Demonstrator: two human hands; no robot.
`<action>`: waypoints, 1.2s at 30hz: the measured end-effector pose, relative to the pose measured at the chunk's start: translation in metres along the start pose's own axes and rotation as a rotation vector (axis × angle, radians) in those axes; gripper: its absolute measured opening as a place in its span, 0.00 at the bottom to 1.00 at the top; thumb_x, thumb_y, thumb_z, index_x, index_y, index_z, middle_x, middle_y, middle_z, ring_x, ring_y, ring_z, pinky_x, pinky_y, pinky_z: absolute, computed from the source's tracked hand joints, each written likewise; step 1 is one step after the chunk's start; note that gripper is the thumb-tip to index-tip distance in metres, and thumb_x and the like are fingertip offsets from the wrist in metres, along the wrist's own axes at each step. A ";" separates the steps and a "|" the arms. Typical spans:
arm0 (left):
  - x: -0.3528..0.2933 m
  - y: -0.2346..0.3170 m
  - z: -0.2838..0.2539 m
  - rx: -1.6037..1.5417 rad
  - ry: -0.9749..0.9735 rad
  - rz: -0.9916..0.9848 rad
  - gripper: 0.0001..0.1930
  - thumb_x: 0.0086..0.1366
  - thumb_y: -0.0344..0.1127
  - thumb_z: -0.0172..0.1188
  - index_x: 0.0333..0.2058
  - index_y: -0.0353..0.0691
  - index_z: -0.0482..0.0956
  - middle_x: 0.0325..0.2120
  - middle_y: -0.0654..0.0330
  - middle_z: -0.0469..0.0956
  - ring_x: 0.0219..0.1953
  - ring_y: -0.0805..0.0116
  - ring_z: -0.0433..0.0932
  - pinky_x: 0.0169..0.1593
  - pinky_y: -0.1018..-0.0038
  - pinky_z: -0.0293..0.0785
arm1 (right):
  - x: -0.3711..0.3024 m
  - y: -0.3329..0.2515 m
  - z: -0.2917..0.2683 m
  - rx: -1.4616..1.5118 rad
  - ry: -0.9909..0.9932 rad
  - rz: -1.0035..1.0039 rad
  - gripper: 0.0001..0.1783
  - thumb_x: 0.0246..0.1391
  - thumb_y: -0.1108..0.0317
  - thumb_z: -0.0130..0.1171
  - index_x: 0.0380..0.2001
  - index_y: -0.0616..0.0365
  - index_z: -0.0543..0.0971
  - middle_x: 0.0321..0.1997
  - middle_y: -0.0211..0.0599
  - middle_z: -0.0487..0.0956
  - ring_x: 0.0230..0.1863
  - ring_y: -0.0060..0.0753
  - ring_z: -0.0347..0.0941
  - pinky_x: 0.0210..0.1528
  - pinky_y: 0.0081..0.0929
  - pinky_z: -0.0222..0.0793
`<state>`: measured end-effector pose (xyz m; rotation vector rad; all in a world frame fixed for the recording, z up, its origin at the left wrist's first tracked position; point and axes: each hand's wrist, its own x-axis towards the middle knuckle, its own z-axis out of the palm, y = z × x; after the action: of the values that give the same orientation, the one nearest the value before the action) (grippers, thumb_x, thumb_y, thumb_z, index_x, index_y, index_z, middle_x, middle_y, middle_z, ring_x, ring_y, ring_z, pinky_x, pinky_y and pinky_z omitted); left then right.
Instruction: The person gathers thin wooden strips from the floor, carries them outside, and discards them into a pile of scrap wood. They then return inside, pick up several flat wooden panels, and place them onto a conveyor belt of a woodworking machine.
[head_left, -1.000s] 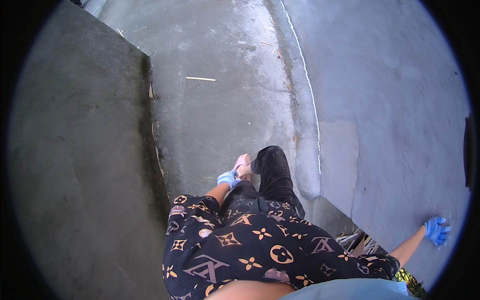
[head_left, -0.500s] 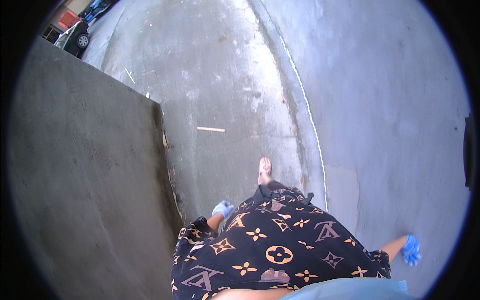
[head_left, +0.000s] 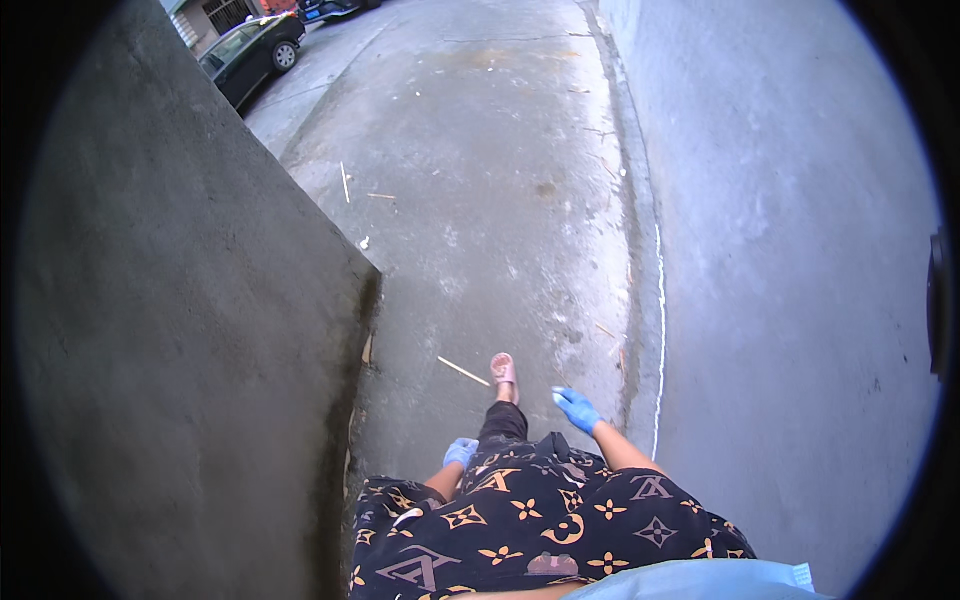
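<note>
Wearing blue gloves, the left hand (head_left: 460,452) sits loosely at six o'clock beside dark trousers (head_left: 503,424) and the right hand (head_left: 577,410) reaches forward at five, fingers close together; whether either grips anything I cannot tell, and both seem placed to balance a stride. Around six o'clock are one pink sandal (head_left: 504,368) and one pale stick (head_left: 463,371) on concrete ground (head_left: 480,270). Beyond, two walls (head_left: 180,330) rise at nine and three, with at least two more sticks (head_left: 345,182) near ten and two cars (head_left: 255,58) between ten and eleven.
</note>
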<state>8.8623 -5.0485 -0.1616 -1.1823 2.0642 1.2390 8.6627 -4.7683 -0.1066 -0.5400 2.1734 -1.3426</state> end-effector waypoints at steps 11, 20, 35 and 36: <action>0.206 0.253 -0.150 0.254 -0.049 0.127 0.21 0.58 0.51 0.56 0.41 0.41 0.77 0.40 0.53 0.78 0.44 0.57 0.76 0.48 0.67 0.69 | 0.263 -0.044 -0.153 0.199 -0.046 0.534 0.51 0.46 0.41 0.56 0.63 0.66 0.49 0.67 0.50 0.51 0.69 0.41 0.44 0.67 0.34 0.40; 0.370 0.475 -0.172 0.066 0.137 0.143 0.19 0.57 0.50 0.57 0.40 0.42 0.77 0.40 0.54 0.78 0.44 0.59 0.76 0.48 0.67 0.70 | 0.251 0.178 -0.268 0.294 0.467 1.089 0.31 0.49 0.46 0.56 0.41 0.63 0.62 0.42 0.41 0.62 0.43 0.33 0.56 0.43 0.30 0.52; 0.524 0.772 -0.130 -0.089 0.074 0.068 0.18 0.56 0.48 0.59 0.40 0.43 0.78 0.37 0.55 0.79 0.41 0.63 0.77 0.46 0.70 0.71 | 0.900 -0.078 -0.540 -0.071 0.050 0.147 0.25 0.47 0.47 0.60 0.33 0.60 0.78 0.34 0.39 0.79 0.36 0.30 0.72 0.43 0.29 0.66; 0.543 0.783 -0.133 -0.087 0.092 0.023 0.18 0.56 0.48 0.59 0.40 0.42 0.78 0.37 0.55 0.79 0.41 0.64 0.77 0.45 0.70 0.71 | 0.934 -0.091 -0.547 0.008 0.026 0.111 0.26 0.47 0.46 0.60 0.36 0.60 0.78 0.37 0.39 0.79 0.40 0.31 0.72 0.46 0.28 0.65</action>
<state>7.9177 -5.2250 -0.1163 -1.2802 2.1143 1.3195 7.5983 -4.9710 -0.0308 -0.3949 2.1843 -1.3047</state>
